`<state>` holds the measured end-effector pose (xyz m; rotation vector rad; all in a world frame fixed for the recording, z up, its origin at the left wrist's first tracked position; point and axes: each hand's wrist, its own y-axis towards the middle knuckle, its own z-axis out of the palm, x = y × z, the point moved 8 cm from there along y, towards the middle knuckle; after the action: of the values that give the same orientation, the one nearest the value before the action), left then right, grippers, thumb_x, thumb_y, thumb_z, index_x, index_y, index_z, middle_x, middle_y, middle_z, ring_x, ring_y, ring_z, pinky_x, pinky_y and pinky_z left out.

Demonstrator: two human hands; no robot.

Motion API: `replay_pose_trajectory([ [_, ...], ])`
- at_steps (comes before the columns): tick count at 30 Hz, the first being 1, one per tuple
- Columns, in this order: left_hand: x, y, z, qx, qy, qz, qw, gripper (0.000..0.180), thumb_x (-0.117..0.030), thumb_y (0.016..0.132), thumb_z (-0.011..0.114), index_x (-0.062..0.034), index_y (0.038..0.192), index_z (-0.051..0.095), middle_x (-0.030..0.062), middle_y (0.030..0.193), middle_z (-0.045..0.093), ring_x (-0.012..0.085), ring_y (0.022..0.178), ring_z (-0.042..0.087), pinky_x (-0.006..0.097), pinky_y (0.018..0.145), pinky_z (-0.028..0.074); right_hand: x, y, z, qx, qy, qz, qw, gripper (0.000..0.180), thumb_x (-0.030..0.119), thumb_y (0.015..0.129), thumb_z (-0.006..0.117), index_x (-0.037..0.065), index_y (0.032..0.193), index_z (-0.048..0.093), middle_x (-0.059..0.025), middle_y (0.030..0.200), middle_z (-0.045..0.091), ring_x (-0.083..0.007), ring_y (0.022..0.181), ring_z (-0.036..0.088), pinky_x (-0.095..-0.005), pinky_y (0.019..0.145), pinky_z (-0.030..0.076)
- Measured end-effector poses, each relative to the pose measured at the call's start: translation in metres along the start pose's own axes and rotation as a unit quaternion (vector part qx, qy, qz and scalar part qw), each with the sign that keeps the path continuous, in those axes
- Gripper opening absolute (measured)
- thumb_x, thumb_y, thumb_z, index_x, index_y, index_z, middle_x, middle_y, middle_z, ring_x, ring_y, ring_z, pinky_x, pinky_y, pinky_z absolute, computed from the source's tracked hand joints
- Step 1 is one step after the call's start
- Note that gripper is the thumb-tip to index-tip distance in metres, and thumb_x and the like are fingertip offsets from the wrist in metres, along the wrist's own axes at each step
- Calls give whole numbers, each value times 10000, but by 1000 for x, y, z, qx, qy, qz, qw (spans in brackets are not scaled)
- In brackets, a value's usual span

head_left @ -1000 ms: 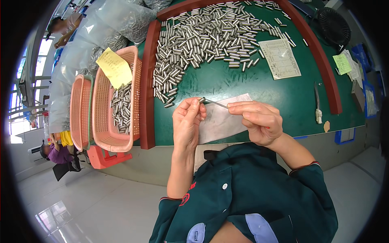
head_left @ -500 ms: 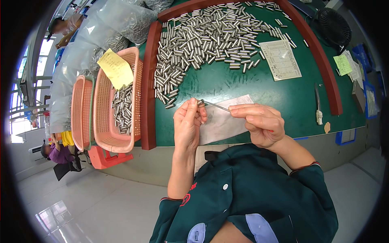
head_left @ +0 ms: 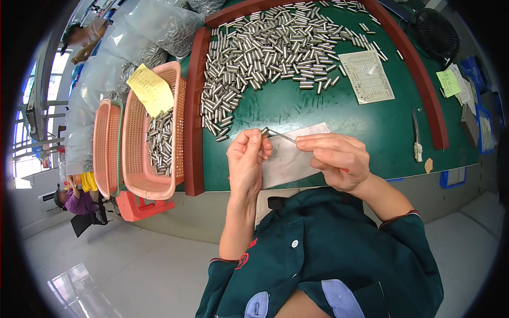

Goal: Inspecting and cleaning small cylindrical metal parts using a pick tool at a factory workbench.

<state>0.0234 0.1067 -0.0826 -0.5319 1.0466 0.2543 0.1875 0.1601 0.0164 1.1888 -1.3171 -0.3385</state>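
My left hand (head_left: 246, 157) is closed, pinching a small metal cylinder (head_left: 264, 131) between thumb and fingers. In the closed fingers of my right hand (head_left: 338, 157) is a thin metal rod (head_left: 282, 137), slanting up toward the left hand. Its tip meets the end of the cylinder; whether it goes inside is too small to tell. Both hands are above a greyish cloth or sheet (head_left: 289, 161) at the table's near edge. Beyond them a wide heap of similar metal cylinders (head_left: 270, 47) covers the far part of the green table (head_left: 297, 111).
Dark red bars (head_left: 195, 116) frame the heap. At the left stand a pink basket (head_left: 180, 132) with cylinders and a yellow note (head_left: 151, 90), another pink basket (head_left: 101, 148) and clear bags (head_left: 164, 26). To the right lie a printed sheet (head_left: 367, 77), a knife-like tool (head_left: 417, 138) and a black fan (head_left: 436, 34).
My right hand has shifted slightly left and up, bringing the rod with it. The left hand keeps its pinch on the cylinder, nearly in place.
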Motion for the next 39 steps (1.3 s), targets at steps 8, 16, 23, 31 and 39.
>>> replay_pose_trajectory([
  [8, -1, -1, -7, -34, -65, 45, 996, 141, -34, 842, 572, 14, 974, 564, 88, 785, 609, 117, 673, 552, 218, 623, 448, -1, -1, 9, 19, -25, 4, 999, 265, 19, 748, 641, 42, 978, 511, -161, 878, 646, -292, 784, 655, -323, 613, 541],
  [16, 1, -3, -5, -35, -58, 21, 998, 113, -63, 846, 578, 16, 926, 573, 78, 763, 604, 105, 640, 542, 212, 605, 439, 7, -4, 8, 41, -34, -30, 998, 304, 25, 712, 679, 36, 957, 499, -118, 915, 639, -287, 783, 653, -312, 592, 541],
  [23, 0, -4, 0, -37, -4, 30, 999, 130, -95, 847, 588, 17, 912, 572, 69, 735, 604, 96, 618, 538, 207, 594, 430, 7, -8, 4, 14, -12, -36, 999, 324, 20, 704, 692, 44, 956, 490, -121, 903, 639, -288, 776, 655, -317, 561, 540],
  [31, 0, -4, 1, -31, -9, 37, 999, 118, -89, 847, 587, 16, 896, 565, 69, 734, 600, 99, 636, 551, 207, 599, 433, 13, 1, 9, 92, -44, -56, 993, 266, 56, 792, 617, 41, 1009, 463, -135, 891, 640, -291, 778, 656, -316, 564, 544],
  [39, -1, -5, -2, -38, 5, 50, 998, 105, -73, 845, 585, 15, 899, 563, 65, 739, 596, 96, 636, 551, 206, 602, 434, 12, 5, 1, 60, -40, -23, 997, 234, 53, 797, 605, 25, 1005, 501, -126, 885, 649, -286, 781, 656, -324, 583, 544],
])
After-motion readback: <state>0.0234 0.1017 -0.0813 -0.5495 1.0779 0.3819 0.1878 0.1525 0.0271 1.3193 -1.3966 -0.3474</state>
